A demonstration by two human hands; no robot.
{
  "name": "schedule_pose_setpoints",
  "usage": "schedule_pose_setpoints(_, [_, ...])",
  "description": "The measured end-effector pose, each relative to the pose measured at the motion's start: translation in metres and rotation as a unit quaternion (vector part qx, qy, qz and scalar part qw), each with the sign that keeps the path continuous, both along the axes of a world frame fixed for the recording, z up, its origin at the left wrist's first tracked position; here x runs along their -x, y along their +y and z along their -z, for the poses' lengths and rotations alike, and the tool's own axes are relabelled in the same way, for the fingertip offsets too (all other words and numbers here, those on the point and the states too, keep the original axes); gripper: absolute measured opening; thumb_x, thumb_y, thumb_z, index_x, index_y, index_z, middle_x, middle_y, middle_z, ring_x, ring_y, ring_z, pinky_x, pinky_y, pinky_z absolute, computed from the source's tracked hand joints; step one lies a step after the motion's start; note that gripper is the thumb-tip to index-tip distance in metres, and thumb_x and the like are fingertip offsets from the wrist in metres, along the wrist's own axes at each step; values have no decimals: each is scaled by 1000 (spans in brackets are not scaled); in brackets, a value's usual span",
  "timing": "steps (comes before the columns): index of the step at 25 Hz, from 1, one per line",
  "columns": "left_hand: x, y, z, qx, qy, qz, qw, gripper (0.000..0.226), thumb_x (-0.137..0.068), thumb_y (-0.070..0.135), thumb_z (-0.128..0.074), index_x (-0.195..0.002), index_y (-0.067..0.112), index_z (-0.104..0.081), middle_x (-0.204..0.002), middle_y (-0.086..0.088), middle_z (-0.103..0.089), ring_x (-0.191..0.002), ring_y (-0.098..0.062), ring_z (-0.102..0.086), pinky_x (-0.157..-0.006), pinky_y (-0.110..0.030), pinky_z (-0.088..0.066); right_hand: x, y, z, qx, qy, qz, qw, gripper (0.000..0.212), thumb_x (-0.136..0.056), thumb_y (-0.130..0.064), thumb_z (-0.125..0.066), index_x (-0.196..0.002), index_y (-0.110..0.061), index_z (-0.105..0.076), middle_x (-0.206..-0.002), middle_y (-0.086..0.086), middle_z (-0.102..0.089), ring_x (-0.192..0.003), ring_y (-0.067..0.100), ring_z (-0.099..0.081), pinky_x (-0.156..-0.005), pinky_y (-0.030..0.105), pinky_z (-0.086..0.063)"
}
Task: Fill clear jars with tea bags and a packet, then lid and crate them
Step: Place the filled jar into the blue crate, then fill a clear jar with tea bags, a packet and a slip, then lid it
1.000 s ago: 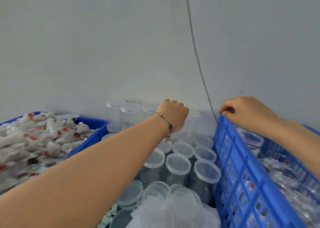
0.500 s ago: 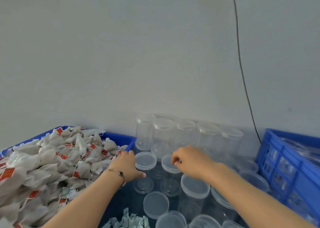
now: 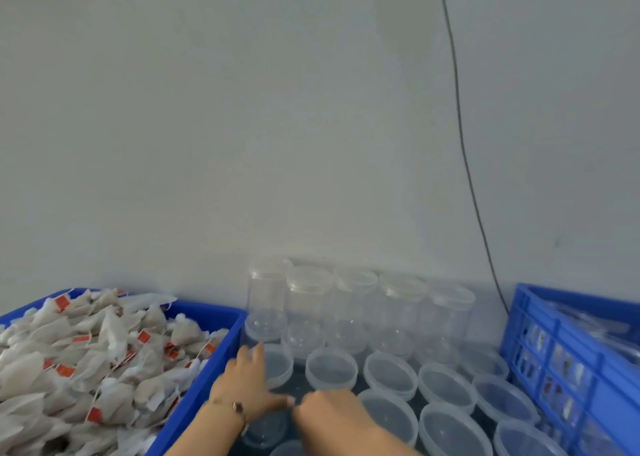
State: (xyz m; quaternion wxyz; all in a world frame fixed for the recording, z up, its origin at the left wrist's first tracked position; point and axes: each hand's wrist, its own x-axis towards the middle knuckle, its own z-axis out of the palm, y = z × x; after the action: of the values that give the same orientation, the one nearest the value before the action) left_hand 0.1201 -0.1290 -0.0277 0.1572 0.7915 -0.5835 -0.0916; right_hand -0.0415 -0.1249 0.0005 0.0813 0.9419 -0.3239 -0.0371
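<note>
My left hand [image 3: 250, 384], with a bracelet on the wrist, lies palm down over a clear jar [image 3: 266, 431] beside the tea-bag crate. Its fingers reach the far side and its thumb points right. My right hand [image 3: 329, 412] is just to the right, fingers curled under and touching the left thumb; what the fingertips hold is hidden. Several lidded clear jars [image 3: 390, 372] stand in rows around both hands. A heap of tea bags [image 3: 86, 358] with red tags fills the blue crate [image 3: 207, 381] on the left.
A taller row of stacked clear jars [image 3: 308, 303] stands against the grey wall. A blue slatted crate [image 3: 568, 355] with filled jars is at the right. A thin black cable [image 3: 460, 143] runs down the wall behind it.
Both hands have drawn back towards me and come together over a jar near the tea-bag crate. The view has tilted up and swung left, away from the right crate.
</note>
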Motion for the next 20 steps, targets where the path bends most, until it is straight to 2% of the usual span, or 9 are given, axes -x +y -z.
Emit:
schedule_pose_setpoints(2, [5,2,1,29,35,-19,999,108,-70,62,-70,-149,17,-12,-146,-7,-30,-127,-20,-43,-105,-32,-41,8,6,-1,9,16,1,1000,31,-96,-4,-34,-119,6,-53,-119,25,-58,-109,39,-56,-63,43,-37])
schedule_pose_setpoints(4, [5,10,-5,52,36,-30,998,116,-69,56,-74,-150,12,-4,-147,-10,-30,-126,-20,-46,-102,-29,-43,19,15,-7,13,16,-3,1000,27,-95,-3,-37,-112,7,-55,-114,25,-59,-105,41,-58,-68,42,-34])
schedule_pose_setpoints(8, [5,43,-38,92,5,-2,996,121,-63,51,-79,-148,9,-4,-142,-11,-34,-122,-25,-48,-96,-30,-46,44,49,-41,36,6,-69,997,22,-87,2,-46,-104,5,-59,-102,25,-59,-92,42,-59,-49,33,-26])
schedule_pose_setpoints(10, [6,69,-58,105,12,12,994,121,-64,50,-80,-149,9,-4,-145,-12,-32,-125,-25,-46,-96,-30,-44,51,68,-59,62,-20,-68,996,21,-85,1,-46,-100,3,-61,-97,23,-60,-86,40,-60,-48,31,-28])
schedule_pose_setpoints(13, [19,118,-72,129,48,47,989,122,-60,51,-80,-150,13,-7,-146,-7,-33,-125,-20,-44,-93,-27,-42,60,100,-77,65,-103,-27,992,22,-89,-3,-44,-103,-1,-60,-103,17,-60,-92,36,-57,-63,38,-41])
schedule_pose_setpoints(16, [42,171,-56,115,112,103,982,132,-46,63,-77,-150,23,-7,-137,7,-36,-117,-7,-43,-87,-18,-40,66,135,-78,47,-167,7,985,24,-93,-10,-41,-109,-6,-59,-108,12,-59,-100,34,-53,-72,39,-43])
schedule_pose_setpoints(18, [61,199,-41,95,137,119,979,137,-38,71,-75,-149,31,-5,-126,17,-32,-113,-2,-42,-84,-15,-39,68,160,-74,29,-162,19,986,28,-96,-22,-41,-113,-7,-58,-113,13,-57,-107,32,-49,-80,39,-42])
schedule_pose_setpoints(20, [78,215,-28,83,146,123,978,134,-37,71,-77,-146,37,-7,-127,16,-30,-119,-3,-39,-95,-19,-40,69,181,-68,13,-134,32,990,37,-96,-32,-44,-118,-7,-57,-116,14,-56,-110,32,-46,-89,42,-42])
